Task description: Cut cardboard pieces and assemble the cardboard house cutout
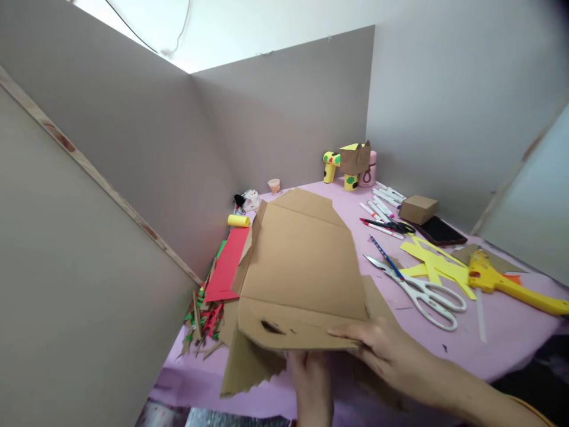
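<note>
A large sheet of creased brown cardboard [302, 255] lies unfolded over the middle of the table, its near flap raised at the front edge. My right hand [377, 350] pinches the flap's right end, fingers on top and thumb below. From underneath, my left hand [310, 373] reaches up to the flap's near edge; its fingertips are hidden behind the cardboard. A small dark slot shows in the flap, left of my right fingers. Another flap with a jagged edge hangs down at the lower left.
White-handled scissors [427, 296], a blue pencil [386, 257], yellow paper scraps [431, 264] and a yellow glue gun [489, 279] lie right. Red paper [229, 264] and cardboard scraps [198, 320] lie left. A cardboard-and-yellow figure [354, 159] stands at the back.
</note>
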A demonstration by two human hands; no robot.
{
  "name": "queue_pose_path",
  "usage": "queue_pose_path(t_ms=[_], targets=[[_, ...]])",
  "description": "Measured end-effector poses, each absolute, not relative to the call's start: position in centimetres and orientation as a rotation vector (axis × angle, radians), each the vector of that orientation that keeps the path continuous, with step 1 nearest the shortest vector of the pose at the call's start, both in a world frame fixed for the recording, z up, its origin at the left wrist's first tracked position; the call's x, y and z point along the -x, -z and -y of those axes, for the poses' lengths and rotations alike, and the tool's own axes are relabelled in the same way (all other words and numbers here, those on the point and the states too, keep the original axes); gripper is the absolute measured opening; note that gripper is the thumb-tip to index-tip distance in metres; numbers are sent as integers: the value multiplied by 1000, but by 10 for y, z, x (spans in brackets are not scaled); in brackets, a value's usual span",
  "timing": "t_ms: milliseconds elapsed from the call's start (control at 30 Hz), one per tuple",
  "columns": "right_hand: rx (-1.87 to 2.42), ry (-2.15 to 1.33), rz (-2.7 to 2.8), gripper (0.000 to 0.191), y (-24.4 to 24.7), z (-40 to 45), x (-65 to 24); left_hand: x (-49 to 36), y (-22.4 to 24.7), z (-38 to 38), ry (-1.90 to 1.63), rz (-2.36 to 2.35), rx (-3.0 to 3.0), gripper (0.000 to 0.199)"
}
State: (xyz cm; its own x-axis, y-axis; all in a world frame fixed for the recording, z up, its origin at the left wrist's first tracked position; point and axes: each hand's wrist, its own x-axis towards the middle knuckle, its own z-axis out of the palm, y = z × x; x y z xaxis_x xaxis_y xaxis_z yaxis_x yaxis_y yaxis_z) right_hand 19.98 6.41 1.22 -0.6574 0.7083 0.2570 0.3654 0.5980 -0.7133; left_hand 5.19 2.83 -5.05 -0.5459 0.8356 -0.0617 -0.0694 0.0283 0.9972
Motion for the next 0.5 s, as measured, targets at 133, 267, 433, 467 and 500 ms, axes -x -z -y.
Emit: queue_pose_path(t_ms=[133,267,433,467,500], targets=[[815,-1090,2284,22,-20,-80,-206,-57,37,-34,-1583,-1564,-674,8],[796,-1290,2253,28,-17,-96,-211,-57,34,-37,-1559,-1499,-631,8],[894,-1498,2161,29,-16,-99,-210,-49,35,-35,-1543,-1513,-690,9],[898,-1426,2190,28,-18,-96,-209,-47,36,-35,-1546,-1535,-700,11],[901,-1322,2235,27,-18,-92,-208,-45,37,-34,-1549,-1555,-706,12]])
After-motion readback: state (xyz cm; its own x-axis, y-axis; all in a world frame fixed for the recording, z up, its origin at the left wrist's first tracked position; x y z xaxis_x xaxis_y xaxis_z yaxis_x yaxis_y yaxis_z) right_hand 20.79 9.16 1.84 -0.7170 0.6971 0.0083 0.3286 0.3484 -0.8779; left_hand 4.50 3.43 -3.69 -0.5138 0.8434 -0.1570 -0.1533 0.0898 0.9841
